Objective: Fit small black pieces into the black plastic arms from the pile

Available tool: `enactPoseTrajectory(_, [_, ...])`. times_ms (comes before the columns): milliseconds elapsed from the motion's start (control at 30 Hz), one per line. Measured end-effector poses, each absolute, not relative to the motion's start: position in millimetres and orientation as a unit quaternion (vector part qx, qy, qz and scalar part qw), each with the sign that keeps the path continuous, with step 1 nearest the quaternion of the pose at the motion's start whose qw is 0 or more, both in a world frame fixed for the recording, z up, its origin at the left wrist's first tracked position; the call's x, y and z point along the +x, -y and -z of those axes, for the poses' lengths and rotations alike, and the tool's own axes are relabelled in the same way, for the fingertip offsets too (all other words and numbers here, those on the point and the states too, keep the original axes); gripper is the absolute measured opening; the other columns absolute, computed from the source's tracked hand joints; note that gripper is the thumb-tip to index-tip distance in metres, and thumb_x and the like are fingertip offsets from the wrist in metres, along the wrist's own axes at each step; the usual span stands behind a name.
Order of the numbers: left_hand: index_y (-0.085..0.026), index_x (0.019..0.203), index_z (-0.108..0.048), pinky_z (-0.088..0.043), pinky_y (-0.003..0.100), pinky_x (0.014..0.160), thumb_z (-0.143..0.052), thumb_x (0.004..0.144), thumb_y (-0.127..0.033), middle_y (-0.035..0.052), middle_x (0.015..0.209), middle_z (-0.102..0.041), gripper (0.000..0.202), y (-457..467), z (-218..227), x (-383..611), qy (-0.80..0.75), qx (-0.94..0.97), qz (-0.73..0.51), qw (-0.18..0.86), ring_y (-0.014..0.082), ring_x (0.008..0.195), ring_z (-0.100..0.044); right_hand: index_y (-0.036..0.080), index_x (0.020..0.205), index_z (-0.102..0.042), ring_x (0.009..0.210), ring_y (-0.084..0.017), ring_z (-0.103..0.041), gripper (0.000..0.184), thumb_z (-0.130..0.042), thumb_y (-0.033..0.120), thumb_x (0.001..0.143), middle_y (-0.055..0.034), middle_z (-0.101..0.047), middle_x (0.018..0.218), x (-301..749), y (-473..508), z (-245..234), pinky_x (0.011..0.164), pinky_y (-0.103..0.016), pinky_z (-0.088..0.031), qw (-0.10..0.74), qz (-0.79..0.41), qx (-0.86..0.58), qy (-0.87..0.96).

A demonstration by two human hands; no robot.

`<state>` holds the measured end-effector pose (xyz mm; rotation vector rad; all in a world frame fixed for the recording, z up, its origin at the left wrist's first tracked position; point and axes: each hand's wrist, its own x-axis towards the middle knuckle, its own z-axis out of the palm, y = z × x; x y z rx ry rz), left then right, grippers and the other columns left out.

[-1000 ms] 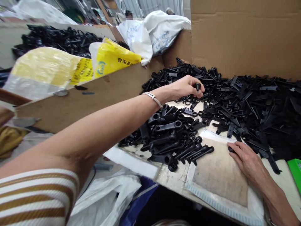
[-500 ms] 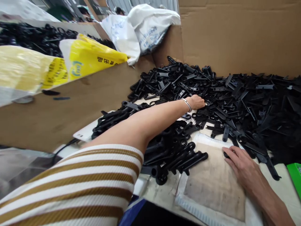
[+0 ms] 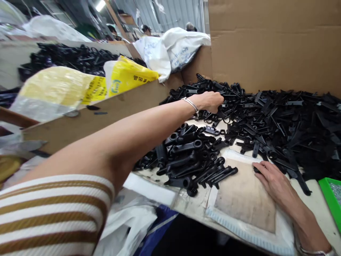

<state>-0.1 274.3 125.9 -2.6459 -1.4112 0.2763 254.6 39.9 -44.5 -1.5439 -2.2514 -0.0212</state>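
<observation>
My left hand reaches far out with a silver bracelet on its wrist. Its fingers curl down into the big heap of black plastic parts against the cardboard wall; what they grip is hidden. My right hand lies on the right edge of a worn tan pad, fingers pinched on a small black part at the pad's corner. A nearer pile of black ring-ended handles lies between my left arm and the pad.
A tall cardboard wall stands behind the heap. A lower cardboard divider runs on the left, with yellow and white sacks over it and more black parts beyond. A green tray sits at the right edge. People are far back.
My left hand has drawn back and up from deep in the heap to its left part. The right hand stays on the pad. The view has swung left.
</observation>
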Motion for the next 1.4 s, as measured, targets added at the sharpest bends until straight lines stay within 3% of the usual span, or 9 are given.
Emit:
enactPoseTrajectory(200, [-0.014, 0.066, -0.072, -0.047, 0.03, 0.066, -0.067, 0.056, -0.013, 0.0043, 0.055, -0.064, 0.011, -206, -125, 26, 0.442, -0.884, -0.103, -0.113, 0.0225, 0.066, -0.064, 0.024, 0.114, -0.068, 0.094, -0.022, -0.066, 0.027, -0.052, 0.025, 0.092, -0.0081, -0.068, 0.105, 259, -42, 31, 0.084, -0.036, -0.053, 0.269, -0.109, -0.55, 0.783])
enactPoseTrajectory(333, [-0.015, 0.065, -0.066, -0.044, 0.026, 0.051, -0.067, 0.056, -0.012, -0.0003, 0.044, -0.057, 0.01, -151, -115, 50, 0.427, -0.86, -0.076, -0.267, 0.0184, 0.05, -0.06, 0.021, 0.109, -0.072, 0.08, -0.019, -0.064, 0.029, -0.063, 0.029, 0.082, -0.0071, -0.07, 0.097, 268, -46, 22, 0.076, -0.034, -0.054, 0.376, -0.152, -0.574, 0.711])
enactPoseTrajectory(500, [-0.013, 0.092, -0.064, -0.045, 0.019, 0.045, -0.056, 0.069, -0.008, 0.0013, 0.061, -0.068, 0.026, -82, -98, 55, 0.425, -0.78, -0.011, -0.459, 0.0135, 0.049, -0.063, 0.016, 0.114, -0.069, 0.06, -0.013, -0.058, 0.041, -0.067, 0.038, 0.079, -0.0016, -0.065, 0.075, 284, -36, 0, 0.06, -0.029, -0.052, 0.496, -0.208, -0.611, 0.581])
enactPoseTrajectory(600, [-0.014, 0.126, -0.052, -0.046, 0.02, 0.042, -0.055, 0.068, -0.008, 0.0038, 0.068, -0.071, 0.059, -46, -82, 48, 0.406, -0.644, 0.047, -0.646, 0.0186, 0.06, -0.07, 0.019, 0.111, -0.072, 0.06, -0.012, -0.058, 0.042, -0.074, 0.038, 0.073, -0.0003, -0.065, 0.074, 290, -13, -15, 0.063, -0.029, -0.053, 0.546, -0.232, -0.607, 0.529])
enactPoseTrajectory(700, [-0.01, 0.115, -0.06, -0.045, 0.019, 0.04, -0.065, 0.061, -0.01, 0.0138, 0.088, -0.075, 0.055, -21, -62, 42, 0.374, -0.415, 0.164, -0.813, 0.0245, 0.078, -0.074, 0.023, 0.109, -0.073, 0.062, -0.012, -0.058, 0.039, -0.077, 0.037, 0.072, -0.0021, -0.068, 0.082, 286, 19, -21, 0.062, -0.029, -0.054, 0.556, -0.185, -0.615, 0.527])
enactPoseTrajectory(833, [-0.011, 0.102, -0.068, -0.05, 0.02, 0.045, -0.069, 0.059, -0.009, 0.0172, 0.112, -0.071, 0.043, -3, -38, 42, 0.346, -0.286, 0.302, -0.841, 0.0287, 0.1, -0.071, 0.025, 0.105, -0.074, 0.072, -0.015, -0.063, 0.03, -0.075, 0.034, 0.076, -0.0053, -0.069, 0.099, 263, 53, -14, 0.063, -0.03, -0.056, 0.565, -0.074, -0.617, 0.542])
enactPoseTrajectory(1033, [-0.015, 0.11, -0.069, -0.053, 0.021, 0.047, -0.067, 0.056, -0.005, 0.0131, 0.127, -0.066, 0.054, 14, -22, 44, 0.284, -0.284, 0.312, -0.861, 0.0315, 0.108, -0.068, 0.023, 0.109, -0.071, 0.083, -0.017, -0.066, 0.024, -0.067, 0.023, 0.086, -0.0086, -0.067, 0.108, 213, 64, -3, 0.074, -0.032, -0.059, 0.516, 0.038, -0.578, 0.631])
enactPoseTrajectory(1233, [-0.015, 0.098, -0.074, -0.056, 0.023, 0.062, -0.065, 0.052, -0.002, 0.0113, 0.114, -0.072, 0.048, 21, -17, 39, 0.292, -0.281, 0.337, -0.85, 0.0298, 0.115, -0.063, 0.021, 0.108, -0.069, 0.091, -0.02, -0.067, 0.021, -0.064, 0.026, 0.088, -0.0098, -0.066, 0.108, 200, 61, 1, 0.079, -0.035, -0.061, 0.511, 0.016, -0.589, 0.626])
enactPoseTrajectory(1400, [-0.016, 0.094, -0.075, -0.053, 0.024, 0.072, -0.071, 0.046, 0.001, 0.0051, 0.095, -0.073, 0.052, 23, -5, 41, 0.307, -0.24, 0.344, -0.854, 0.0183, 0.085, -0.068, 0.022, 0.109, -0.068, 0.104, -0.022, -0.066, 0.021, -0.064, 0.024, 0.088, -0.0101, -0.068, 0.111, 194, 59, 3, 0.092, -0.041, -0.057, 0.496, -0.003, -0.569, 0.656])
